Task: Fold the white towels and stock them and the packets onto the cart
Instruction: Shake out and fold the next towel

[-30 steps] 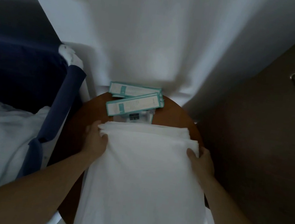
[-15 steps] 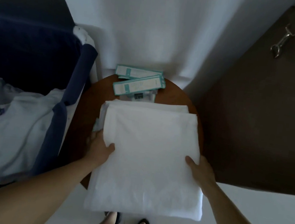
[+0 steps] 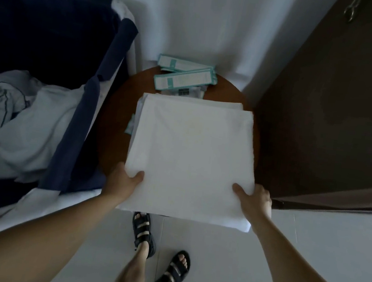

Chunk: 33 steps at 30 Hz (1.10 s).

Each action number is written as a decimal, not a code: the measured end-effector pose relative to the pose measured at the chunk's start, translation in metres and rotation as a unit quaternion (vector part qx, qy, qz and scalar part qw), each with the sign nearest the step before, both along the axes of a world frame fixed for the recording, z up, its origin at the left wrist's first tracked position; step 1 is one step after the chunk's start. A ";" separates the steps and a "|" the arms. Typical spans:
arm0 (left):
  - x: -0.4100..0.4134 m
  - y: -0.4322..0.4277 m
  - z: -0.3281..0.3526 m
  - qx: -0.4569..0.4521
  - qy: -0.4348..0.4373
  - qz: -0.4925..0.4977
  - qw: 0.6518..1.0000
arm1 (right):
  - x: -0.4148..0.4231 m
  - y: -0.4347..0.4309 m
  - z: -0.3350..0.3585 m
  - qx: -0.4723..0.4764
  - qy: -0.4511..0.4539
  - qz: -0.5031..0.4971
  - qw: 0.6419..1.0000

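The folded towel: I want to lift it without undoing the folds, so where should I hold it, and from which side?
Take the folded towel by its two side edges near the front corners, coming from the near side. That end overhangs the table, so fingers can slide underneath with thumbs on top, as the left hand and right hand do.

Count taken from where I stand. Bench: one, round. Stack of folded white towels: one, at least two layers showing. Teal-edged packets: two in full view, a third showing one corner. Barcoded packet: one. Mine: left hand, right hand, two sandals.
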<state>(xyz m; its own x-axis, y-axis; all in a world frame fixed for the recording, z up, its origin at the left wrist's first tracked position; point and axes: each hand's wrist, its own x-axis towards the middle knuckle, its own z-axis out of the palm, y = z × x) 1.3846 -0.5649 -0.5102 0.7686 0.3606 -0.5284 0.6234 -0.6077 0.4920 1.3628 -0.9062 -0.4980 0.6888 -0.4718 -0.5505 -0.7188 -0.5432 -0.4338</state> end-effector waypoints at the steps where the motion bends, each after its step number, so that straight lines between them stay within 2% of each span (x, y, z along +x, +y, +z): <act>1: 0.000 -0.001 0.002 0.019 0.003 -0.007 1.000 | 0.000 0.001 0.002 -0.001 -0.002 -0.003 1.000; 3: 0.002 -0.002 0.006 0.048 0.019 -0.021 0.998 | 0.001 0.005 0.007 0.002 -0.009 -0.006 1.000; 5: 0.004 -0.002 0.009 0.034 0.036 -0.017 0.999 | 0.003 0.008 0.015 0.014 -0.023 -0.007 1.000; 9: 0.008 0.001 0.014 -0.051 0.038 0.015 0.998 | 0.010 0.011 0.030 0.092 -0.056 -0.034 0.994; 11: 0.010 0.003 0.017 -0.105 0.040 0.027 0.993 | 0.014 0.011 0.033 0.161 -0.063 -0.064 0.983; 16: 0.013 0.009 0.014 -0.246 0.063 0.064 0.965 | 0.019 0.004 0.029 0.283 -0.024 -0.118 0.952; 19: 0.020 0.007 0.011 -0.276 0.076 0.087 0.954 | 0.023 -0.003 0.021 0.328 -0.017 -0.132 0.935; 25: 0.042 0.004 0.000 -0.179 0.019 0.053 0.982 | 0.041 0.002 0.022 0.342 -0.043 -0.131 0.929; 29: 0.035 -0.003 0.005 -0.040 0.004 0.018 0.999 | 0.042 0.007 0.046 0.387 -0.015 -0.112 0.915; 33: 0.017 0.008 0.004 -0.102 0.031 0.082 0.991 | 0.044 -0.001 0.069 0.453 0.041 -0.065 0.888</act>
